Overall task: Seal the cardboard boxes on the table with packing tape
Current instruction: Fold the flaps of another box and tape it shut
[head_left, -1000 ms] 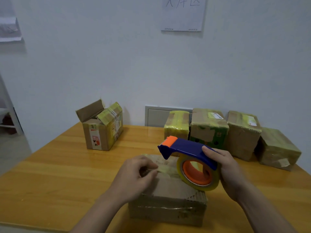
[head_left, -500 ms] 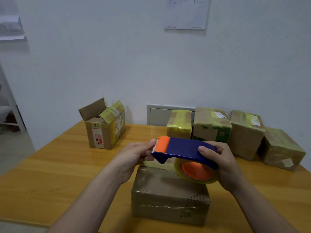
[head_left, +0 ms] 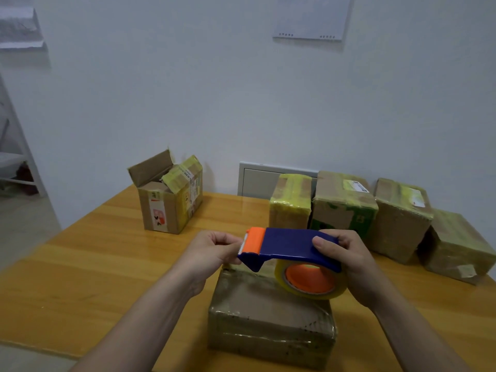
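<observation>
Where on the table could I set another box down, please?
The table is bare at its left front, between open box and near box, and in a narrower gap from open box to the sealed boxes. Back right is crowded; the left hand, right hand and tape dispenser occupy the middle.

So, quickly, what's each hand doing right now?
Left hand: pinching the tape dispenser at its orange end.
Right hand: gripping the tape dispenser's blue handle.

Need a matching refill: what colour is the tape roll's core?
Orange. The core shows clearly in the head view, under the blue dispenser.
</observation>
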Demonstrator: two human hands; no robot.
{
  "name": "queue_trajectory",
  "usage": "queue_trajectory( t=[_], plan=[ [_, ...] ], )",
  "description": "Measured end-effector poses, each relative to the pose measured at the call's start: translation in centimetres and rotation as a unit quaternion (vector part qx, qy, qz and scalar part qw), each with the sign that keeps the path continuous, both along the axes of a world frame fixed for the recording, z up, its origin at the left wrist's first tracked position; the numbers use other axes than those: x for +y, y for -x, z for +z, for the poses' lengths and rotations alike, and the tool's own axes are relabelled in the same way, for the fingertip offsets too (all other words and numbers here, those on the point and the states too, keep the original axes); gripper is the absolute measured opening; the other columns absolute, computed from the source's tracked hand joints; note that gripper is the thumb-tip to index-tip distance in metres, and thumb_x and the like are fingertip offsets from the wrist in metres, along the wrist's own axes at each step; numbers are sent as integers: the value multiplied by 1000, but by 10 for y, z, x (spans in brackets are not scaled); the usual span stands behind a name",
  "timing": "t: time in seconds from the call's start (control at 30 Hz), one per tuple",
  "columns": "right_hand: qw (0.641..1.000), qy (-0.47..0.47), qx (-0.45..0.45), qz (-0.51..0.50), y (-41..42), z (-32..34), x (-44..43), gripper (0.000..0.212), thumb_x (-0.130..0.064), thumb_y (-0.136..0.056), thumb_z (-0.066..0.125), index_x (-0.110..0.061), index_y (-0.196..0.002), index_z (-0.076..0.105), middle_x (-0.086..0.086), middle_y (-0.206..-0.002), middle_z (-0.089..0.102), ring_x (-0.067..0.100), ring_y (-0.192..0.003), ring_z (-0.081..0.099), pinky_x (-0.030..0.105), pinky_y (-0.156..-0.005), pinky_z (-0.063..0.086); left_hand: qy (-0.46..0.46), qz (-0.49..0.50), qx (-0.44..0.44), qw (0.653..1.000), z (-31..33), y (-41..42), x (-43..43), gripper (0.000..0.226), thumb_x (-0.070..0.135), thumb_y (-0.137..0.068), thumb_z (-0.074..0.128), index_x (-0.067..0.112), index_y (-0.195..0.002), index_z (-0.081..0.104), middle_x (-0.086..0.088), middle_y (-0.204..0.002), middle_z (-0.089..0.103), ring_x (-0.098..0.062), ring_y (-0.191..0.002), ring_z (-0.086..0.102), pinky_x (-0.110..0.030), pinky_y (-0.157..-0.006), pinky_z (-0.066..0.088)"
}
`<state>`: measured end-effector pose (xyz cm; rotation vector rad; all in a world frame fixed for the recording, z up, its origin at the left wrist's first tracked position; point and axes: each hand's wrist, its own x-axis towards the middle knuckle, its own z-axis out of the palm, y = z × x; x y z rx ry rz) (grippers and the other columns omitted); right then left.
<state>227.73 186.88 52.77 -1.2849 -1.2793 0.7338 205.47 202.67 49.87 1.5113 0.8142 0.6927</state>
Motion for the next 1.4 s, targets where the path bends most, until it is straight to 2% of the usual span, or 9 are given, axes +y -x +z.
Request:
queue_trajectory(
  t=[0.17,0.33,0.47,0.67,0.9,1.03,1.13,1.27,1.4],
  plan=[
    [999,8,-41,4,-2,9,7,45,-54,-78,69,-11,-86,78,13,-82,74,25,-74,71,22,-68,54,34,-13,6,999,-6,7,4,7,6,-92,73,4,-91,79,-10,-95,80,-19,-86,74,-26,-73,55],
    [999,14,-44,-6,-14,22,5,40,-54,-76,70,-15,-83,78,12,-77,74,23,-67,70,20,-63,53,172,48,-70,982,-13,25,22,12,4,-80,79,0,-91,77,-5,-65,70,-11,-59,66,-33,-82,62],
    [997,34,-69,4,-18,24,5,42,-57,-75,69,-18,-84,78,13,-78,74,25,-70,71,21,-64,55,225,55,-66,971,-28,35,22,35,9,-66,84,-5,-97,77,-12,-74,71,-12,-56,65,-37,-82,63],
    [994,47,-100,-1,-12,20,7,42,-62,-74,69,-22,-84,78,10,-79,75,23,-70,72,25,-65,55,236,41,-77,968,-34,42,22,27,11,-67,83,-1,-91,81,-14,-79,71,-12,-60,66,-38,-88,62],
    [989,72,-132,-8,-9,20,13,48,-67,-71,69,-23,-89,77,6,-87,78,26,-80,76,42,-74,59,252,49,-59,965,-43,40,17,33,10,-68,81,-5,-98,77,-12,-78,71,-12,-60,65,-31,-73,65],
    [986,77,-149,-11,-8,19,15,54,-67,-72,69,-17,-90,77,6,-84,78,24,-79,76,42,-74,59,252,32,-43,966,-51,35,10,33,10,-83,76,-5,-111,71,-3,-68,65,-8,-52,56,-23,-52,51],
    [983,83,-162,-14,-6,19,18,57,-69,-70,68,-16,-90,76,6,-83,78,23,-79,76,44,-76,59,188,31,-1,982,-59,27,4,28,20,-93,70,5,-116,66,2,-64,62,-12,-51,54,-27,-54,43],
    [980,93,-173,-18,-4,18,19,58,-71,-68,68,-17,-87,76,6,-82,78,23,-79,75,49,-79,59,-96,1,241,966,-66,23,-4,24,48,-103,56,41,-125,48,-3,-84,77,-20,-73,71,-37,-65,54],
    [980,99,-172,-20,-4,19,20,60,-72,-68,67,-16,-88,76,6,-82,78,23,-78,75,50,-81,60,-155,45,199,967,-55,18,6,37,33,-108,52,36,-144,47,2,-120,68,-14,-103,64,-40,-88,56]
  ],
)
